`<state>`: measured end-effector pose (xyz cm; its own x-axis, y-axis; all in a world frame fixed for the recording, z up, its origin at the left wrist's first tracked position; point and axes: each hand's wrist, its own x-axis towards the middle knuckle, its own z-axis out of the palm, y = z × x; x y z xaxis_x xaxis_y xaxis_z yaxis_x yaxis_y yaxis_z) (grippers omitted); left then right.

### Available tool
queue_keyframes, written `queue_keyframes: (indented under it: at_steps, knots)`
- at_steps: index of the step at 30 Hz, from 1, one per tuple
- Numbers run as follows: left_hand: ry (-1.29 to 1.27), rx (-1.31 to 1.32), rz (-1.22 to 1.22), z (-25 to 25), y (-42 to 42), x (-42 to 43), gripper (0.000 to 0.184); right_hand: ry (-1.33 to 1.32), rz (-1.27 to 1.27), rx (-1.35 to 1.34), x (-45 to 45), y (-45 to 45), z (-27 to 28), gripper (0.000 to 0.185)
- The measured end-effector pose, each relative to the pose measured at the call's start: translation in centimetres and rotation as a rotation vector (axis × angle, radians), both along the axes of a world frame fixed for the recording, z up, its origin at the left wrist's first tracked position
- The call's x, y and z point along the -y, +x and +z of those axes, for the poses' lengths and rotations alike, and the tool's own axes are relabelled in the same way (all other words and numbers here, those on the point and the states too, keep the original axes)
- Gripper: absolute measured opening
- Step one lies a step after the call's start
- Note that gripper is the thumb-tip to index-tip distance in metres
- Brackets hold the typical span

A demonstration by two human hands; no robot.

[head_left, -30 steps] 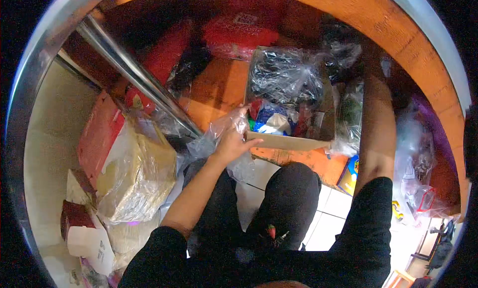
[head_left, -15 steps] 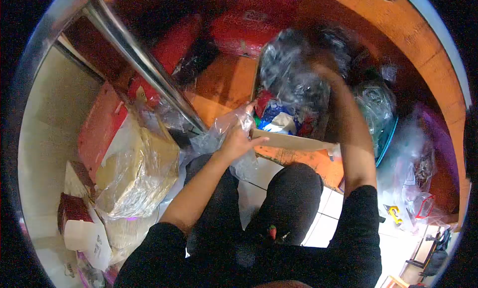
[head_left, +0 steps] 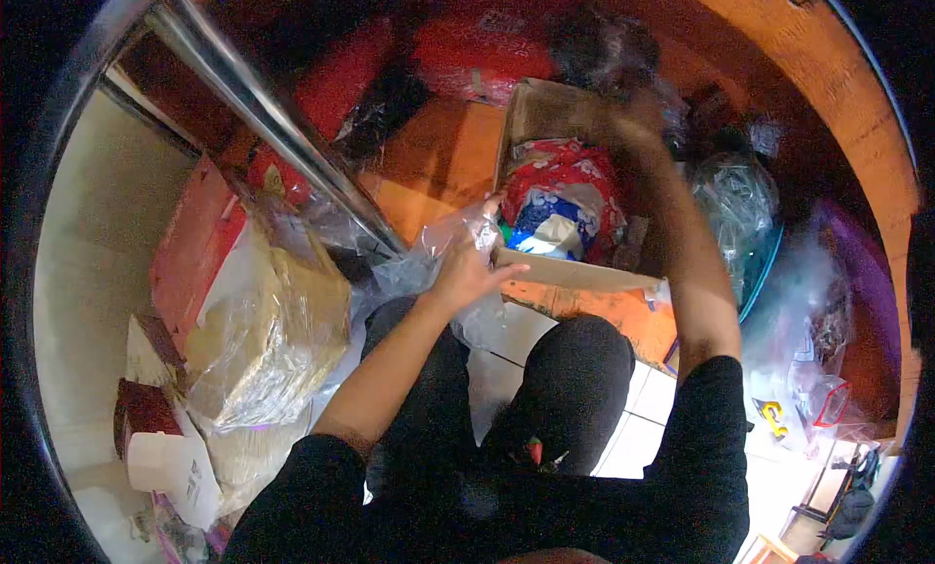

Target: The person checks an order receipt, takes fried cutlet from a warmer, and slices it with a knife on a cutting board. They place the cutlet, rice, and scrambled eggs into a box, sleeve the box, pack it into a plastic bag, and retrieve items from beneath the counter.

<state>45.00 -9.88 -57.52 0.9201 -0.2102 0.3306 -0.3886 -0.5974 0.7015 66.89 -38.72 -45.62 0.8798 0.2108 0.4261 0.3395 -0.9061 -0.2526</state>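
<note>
A cardboard box (head_left: 584, 272) stands in front of my knees, its near flap folded toward me. Inside lie red-and-white patterned packets (head_left: 575, 169) and a blue-and-white packet (head_left: 550, 228). My left hand (head_left: 466, 277) is closed on the box's near left corner, thumb along the flap, with clear plastic (head_left: 458, 235) bunched around the fingers. Over the box's right side, my right hand (head_left: 633, 121) is dark and smeared by motion, so its fingers do not show. Just beyond it is a dark, crumpled see-through plastic bundle (head_left: 604, 53); whether the hand grips it cannot be made out.
A metal pole (head_left: 258, 106) slants down at the left. Beside my left arm sits a plastic-wrapped carton (head_left: 273, 320). Red wrapped packs (head_left: 477, 53) lie at the back. Clear plastic bags (head_left: 735, 194) are piled at the right, with a yellow item (head_left: 772, 418) nearby.
The dark plastic bundle has moved from over the box to behind it, uncovering the red-and-white packets. My right hand has shifted slightly; my left hand has stayed at the corner.
</note>
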Motion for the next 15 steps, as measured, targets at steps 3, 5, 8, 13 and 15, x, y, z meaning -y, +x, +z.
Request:
queue_keyframes:
  at_steps: [3, 5, 8, 13, 15]
  knots:
    - [-0.022, -0.094, -0.020, 0.6, -0.2, -0.1, 0.080, -0.161, 0.244, -0.171, -4.2, -4.3, -5.4, 0.058]
    - [-0.061, -0.123, -0.031, 0.5, -0.1, -0.3, 0.072, -0.205, 0.401, -0.074, -5.6, -6.2, -11.5, 0.060]
    - [-0.025, -0.041, -0.016, 0.7, -0.2, -0.2, 0.064, -0.193, 0.544, -0.409, -4.5, -4.3, -15.4, 0.063]
    - [0.019, 0.060, -0.009, -1.1, 0.1, -0.1, 0.089, -0.267, 0.558, -0.370, -4.1, -7.0, -13.7, 0.052]
    - [0.027, 0.043, -0.004, -1.3, 0.2, 0.0, 0.104, -0.050, 0.505, -0.336, -3.7, -8.5, -8.7, 0.046]
